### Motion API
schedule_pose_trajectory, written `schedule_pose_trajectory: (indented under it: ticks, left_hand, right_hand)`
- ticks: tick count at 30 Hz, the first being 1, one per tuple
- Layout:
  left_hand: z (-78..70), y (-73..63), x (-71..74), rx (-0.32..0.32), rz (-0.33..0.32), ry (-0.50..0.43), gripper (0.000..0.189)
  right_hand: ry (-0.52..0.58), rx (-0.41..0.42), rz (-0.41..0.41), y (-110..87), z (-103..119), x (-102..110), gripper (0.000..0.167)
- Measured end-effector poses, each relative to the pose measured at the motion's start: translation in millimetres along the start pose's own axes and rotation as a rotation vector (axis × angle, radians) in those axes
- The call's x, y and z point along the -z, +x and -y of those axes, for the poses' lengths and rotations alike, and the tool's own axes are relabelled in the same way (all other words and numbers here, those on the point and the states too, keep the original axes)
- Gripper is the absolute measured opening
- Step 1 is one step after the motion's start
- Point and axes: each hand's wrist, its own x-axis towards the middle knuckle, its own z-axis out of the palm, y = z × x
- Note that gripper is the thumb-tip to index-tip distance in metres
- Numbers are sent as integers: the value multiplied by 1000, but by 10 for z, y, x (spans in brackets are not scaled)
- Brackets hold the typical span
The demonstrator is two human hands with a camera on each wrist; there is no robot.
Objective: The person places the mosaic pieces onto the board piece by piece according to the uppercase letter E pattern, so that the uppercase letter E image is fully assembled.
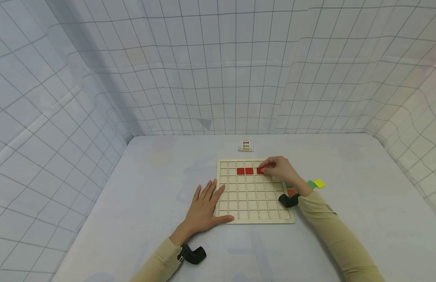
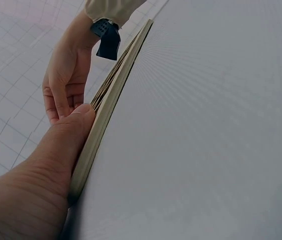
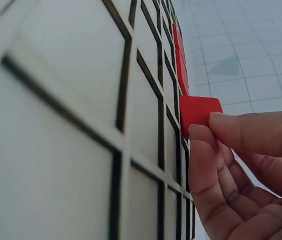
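Note:
A pale wooden grid board (image 1: 243, 204) lies flat on the table, with two red square tiles (image 1: 245, 171) side by side in its second row from the far edge. Just right of those, my right hand (image 1: 279, 169) pinches another red tile (image 3: 196, 112) between thumb and fingertips, its edge right at the grid's ridges in the right wrist view. My left hand (image 1: 203, 208) rests spread at the board's near left corner, its fingers along the left side. The left thumb (image 2: 76, 127) presses on the board's near edge in the left wrist view.
Beside the board's right edge lie a yellow tile (image 1: 319, 183), a green tile (image 1: 311, 184) and an orange tile (image 1: 292, 192), partly behind the right forearm. A small card with a coloured grid pattern (image 1: 246, 145) lies beyond the board. Grid-lined white curtains surround the table.

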Motion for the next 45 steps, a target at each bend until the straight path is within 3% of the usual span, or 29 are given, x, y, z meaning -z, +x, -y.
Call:
schedule_pose_trajectory:
  ticks: [10, 18, 37, 40, 45]
  left_hand:
    - [0, 3, -17, -6, -21, -7, 99]
    - [-10, -2, 13, 14, 26, 2, 99]
    - [-33, -4, 37, 10, 16, -7, 99]
    - [-33, -6, 35, 11, 22, -9, 99]
    - [-35, -4, 40, 13, 26, 0, 98]
  right_hand:
    - [-60, -73, -3, 80, 88, -66, 7]
    - [-149, -56, -11, 91, 64, -91, 8]
    - [-224, -71, 3, 50, 131, -83, 11]
    - [-216, -42, 36, 29, 121, -66, 13]
    - [-177, 80, 140, -36, 38, 7, 23]
